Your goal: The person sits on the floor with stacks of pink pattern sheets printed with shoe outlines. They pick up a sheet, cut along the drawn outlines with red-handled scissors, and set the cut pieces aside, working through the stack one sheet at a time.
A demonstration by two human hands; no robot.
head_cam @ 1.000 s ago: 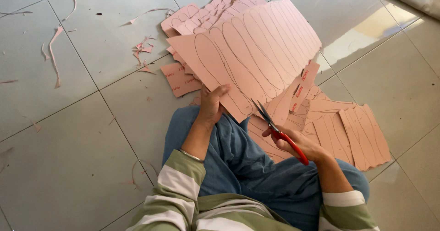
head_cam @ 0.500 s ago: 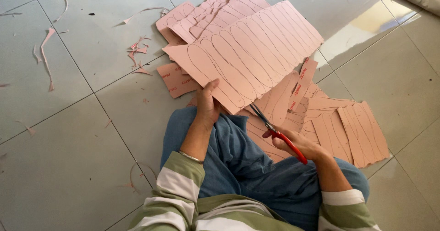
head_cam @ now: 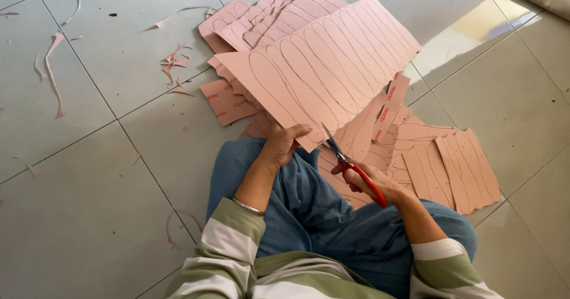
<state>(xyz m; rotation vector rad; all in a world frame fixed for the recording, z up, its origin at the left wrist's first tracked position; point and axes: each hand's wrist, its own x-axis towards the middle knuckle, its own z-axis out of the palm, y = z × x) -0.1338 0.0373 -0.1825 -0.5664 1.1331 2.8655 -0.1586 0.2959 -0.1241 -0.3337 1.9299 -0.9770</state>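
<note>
Scissors (head_cam: 351, 168) gripped in my right hand (head_cam: 371, 183); my left hand (head_cam: 284, 144) pinches the pink traced sheet (head_cam: 323, 67). I should follow the drawn outline, sheet taut.

My pink sheet (head_cam: 332, 67) bore dark outlines of long leaf shapes, my scissors (head_cam: 356, 171) had red handles, my sleeves (head_cam: 231, 257) were striped green and white, my trousers (head_cam: 314, 210) blue, the floor tiles (head_cam: 89, 204) pale grey.

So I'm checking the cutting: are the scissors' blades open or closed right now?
Cannot tell: the red-handled scissors meet the pink sheet's bottom edge, blades too small to judge.
</note>
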